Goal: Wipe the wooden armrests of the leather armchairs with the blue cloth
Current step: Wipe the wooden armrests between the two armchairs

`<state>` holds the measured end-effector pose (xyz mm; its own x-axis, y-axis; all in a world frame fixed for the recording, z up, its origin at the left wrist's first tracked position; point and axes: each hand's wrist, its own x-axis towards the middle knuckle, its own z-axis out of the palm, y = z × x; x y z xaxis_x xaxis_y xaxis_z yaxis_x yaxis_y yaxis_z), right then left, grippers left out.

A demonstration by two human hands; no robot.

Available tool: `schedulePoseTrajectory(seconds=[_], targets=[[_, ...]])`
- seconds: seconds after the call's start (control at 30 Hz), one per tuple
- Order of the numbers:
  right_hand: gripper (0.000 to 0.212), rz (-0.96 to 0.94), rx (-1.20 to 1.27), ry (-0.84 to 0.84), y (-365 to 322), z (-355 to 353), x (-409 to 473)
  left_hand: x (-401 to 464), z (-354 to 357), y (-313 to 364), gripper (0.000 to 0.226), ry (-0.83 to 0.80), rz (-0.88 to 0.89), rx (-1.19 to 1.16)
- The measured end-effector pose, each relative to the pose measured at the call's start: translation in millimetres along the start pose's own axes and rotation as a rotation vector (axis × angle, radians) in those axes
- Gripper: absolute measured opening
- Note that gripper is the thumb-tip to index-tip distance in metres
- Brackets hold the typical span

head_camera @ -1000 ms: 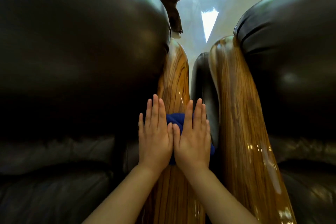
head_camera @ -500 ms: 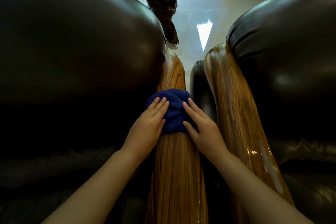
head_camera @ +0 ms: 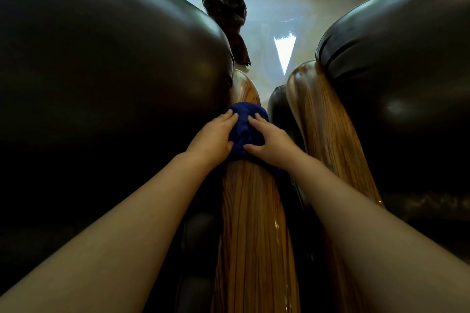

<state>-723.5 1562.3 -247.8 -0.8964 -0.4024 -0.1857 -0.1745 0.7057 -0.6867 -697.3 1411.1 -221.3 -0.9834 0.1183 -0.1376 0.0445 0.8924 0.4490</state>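
Note:
A glossy striped wooden armrest (head_camera: 251,223) runs away from me down the middle, belonging to the dark leather armchair (head_camera: 101,79) on the left. The blue cloth (head_camera: 245,124) is bunched on top of it, near its far end. My left hand (head_camera: 212,138) presses the cloth's left side and my right hand (head_camera: 270,142) presses its right side, fingers curved over it. A second wooden armrest (head_camera: 328,132) lies to the right, against the other leather armchair (head_camera: 401,79).
A narrow dark gap separates the two armrests, with a small leather bulge (head_camera: 278,104) in it. Beyond the chairs lies a shiny pale floor (head_camera: 284,20). A dark gnarled carved object (head_camera: 226,0) stands at the top centre.
Both hands have pushed the blue cloth further away along the left armrest, toward its far end. More of the cloth shows between the fingers, and both arms are stretched out longer.

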Motion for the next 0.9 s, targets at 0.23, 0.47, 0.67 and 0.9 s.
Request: schedulePoseTrajectory(seconds=[0.23, 0.47, 0.67, 0.9], targets=[[0.048, -0.014, -0.019, 0.209, 1.3, 5.5, -38.2, -44.5, 11.0, 11.0, 0.046, 0.108, 0.093, 0.086], [0.024, -0.029, -0.139, -0.025, -11.3, -24.2, -90.7, -93.4, -16.1, 30.9, 0.026, -0.126, 0.064, -0.097], [0.022, -0.017, -0.135, -0.059, -57.6, -104.2, -126.0, -99.8, -71.2, 82.0, 0.026, -0.068, 0.153, -0.126], [0.021, -0.034, -0.226, -0.02, -94.9, -199.1, -195.6, -122.2, -130.1, 162.6, 0.029, -0.027, 0.317, -0.05]])
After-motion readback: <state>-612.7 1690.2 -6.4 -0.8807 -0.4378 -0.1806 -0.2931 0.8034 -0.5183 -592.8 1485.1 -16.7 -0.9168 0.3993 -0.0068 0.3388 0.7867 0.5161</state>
